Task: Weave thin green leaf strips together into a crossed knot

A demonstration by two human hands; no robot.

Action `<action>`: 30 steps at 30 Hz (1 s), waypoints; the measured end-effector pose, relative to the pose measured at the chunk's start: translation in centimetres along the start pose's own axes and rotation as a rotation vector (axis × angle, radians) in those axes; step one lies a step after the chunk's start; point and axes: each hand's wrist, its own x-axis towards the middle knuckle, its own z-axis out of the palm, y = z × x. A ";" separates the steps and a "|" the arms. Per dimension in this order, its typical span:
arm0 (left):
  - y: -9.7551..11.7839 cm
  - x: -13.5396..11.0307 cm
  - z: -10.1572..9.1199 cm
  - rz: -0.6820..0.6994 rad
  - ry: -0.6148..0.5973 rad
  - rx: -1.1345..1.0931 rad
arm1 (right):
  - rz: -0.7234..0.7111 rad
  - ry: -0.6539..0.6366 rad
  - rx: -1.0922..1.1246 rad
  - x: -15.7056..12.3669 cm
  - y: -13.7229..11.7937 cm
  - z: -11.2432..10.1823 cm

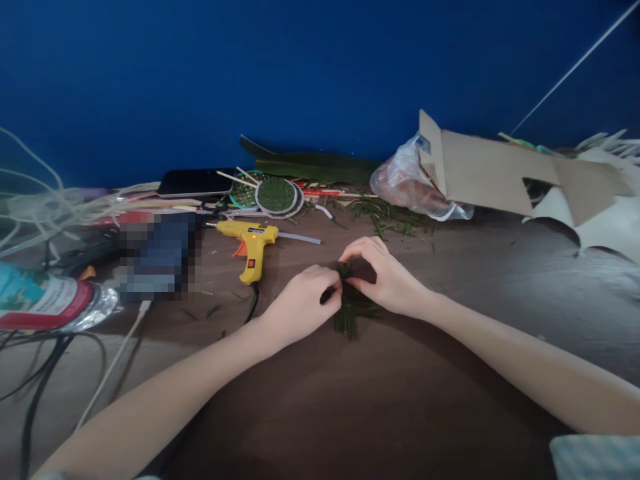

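Observation:
Dark green leaf strips, woven or bundled together (346,320), are between my two hands over the brown table. My left hand (307,300) pinches their left edge with thumb and fingers. From the other side my right hand (385,277) curls around the upper right part, fingertips and thumb on the strips. Cut strip ends hang down below my fingers, and part of the piece is hidden behind them. To the left of my hands lies a yellow glue gun (254,247) with an orange trigger, a glue stick jutting from its back and a small lit lamp.
Behind are round green woven pieces (277,197), a black phone (197,182), long leaves (315,167) and leaf scraps (395,217). A cardboard box (490,170) and plastic bag (407,180) stand at right. Cables, a bottle (47,297) and a blurred device (163,257) occupy the left.

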 end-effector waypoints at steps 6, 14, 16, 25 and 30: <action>0.0 0.0 -0.2 -0.008 -0.013 -0.054 | -0.007 0.021 0.231 -0.2 -0.3 0.1; -0.1 0.0 -0.1 0.001 0.006 -0.067 | 0.075 -0.039 0.596 -0.2 -0.5 -0.3; -0.1 0.0 -0.1 -0.002 0.003 -0.066 | 0.071 -0.075 0.623 -0.2 -0.7 -0.5; -0.2 0.0 -0.1 0.046 -0.027 -0.055 | 0.076 -0.150 0.614 -0.3 -0.8 -0.8; -0.1 0.0 -0.2 0.051 -0.031 -0.038 | 0.117 -0.163 0.668 -0.3 -0.6 -0.9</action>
